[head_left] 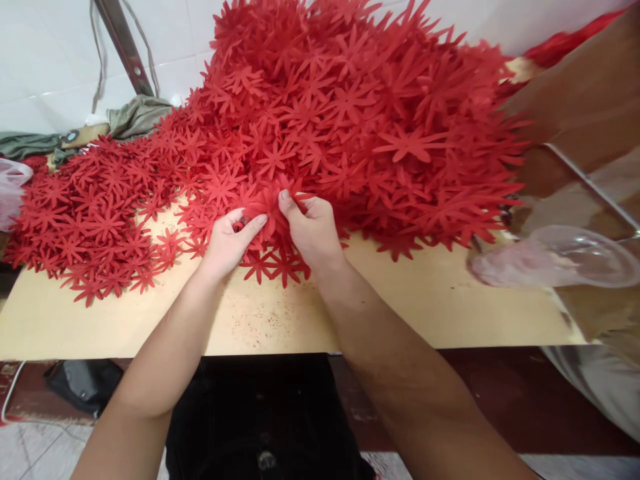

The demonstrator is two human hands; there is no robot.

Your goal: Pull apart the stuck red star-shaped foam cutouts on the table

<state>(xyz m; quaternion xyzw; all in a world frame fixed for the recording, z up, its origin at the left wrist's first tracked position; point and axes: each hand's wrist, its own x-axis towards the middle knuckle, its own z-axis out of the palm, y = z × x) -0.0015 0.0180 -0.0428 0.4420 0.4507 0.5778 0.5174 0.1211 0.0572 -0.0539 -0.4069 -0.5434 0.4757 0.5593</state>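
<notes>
We see a huge heap of red flower cutouts [350,113] filling the top of the view, piled high at centre and right, thinning to a flat spread on the left. It lies on a tan board [425,307] that runs the full width, its near edge bare and speckled. Right side: a brown cardboard box [585,100], partly out of view, with clear plastic film [560,257] sagging over the board's right end. Behind the heap, a white tiled wall [45,60] with a slanted metal bar [125,47] and a hanging cord. Far left: crumpled green cloth [135,113] and a bit of clear bag at the edge. Below the board, dark clothing on our lap and a black object [83,383] on the floor.

Our two forearms come up from the bottom and meet at the heap's near edge, centre. Left hand [227,243]: fingers curled, thumb and forefinger pinched on a small stack of cutouts [267,203]. Right hand [313,230]: also closed on that same stack from the other side, one fingertip [285,195] pressed on top. The stack sits between both hands, just above the board, touching the heap's front fringe. Loose single cutouts lie under the wrists on the board. How many pieces are in the stack, we cannot tell.
</notes>
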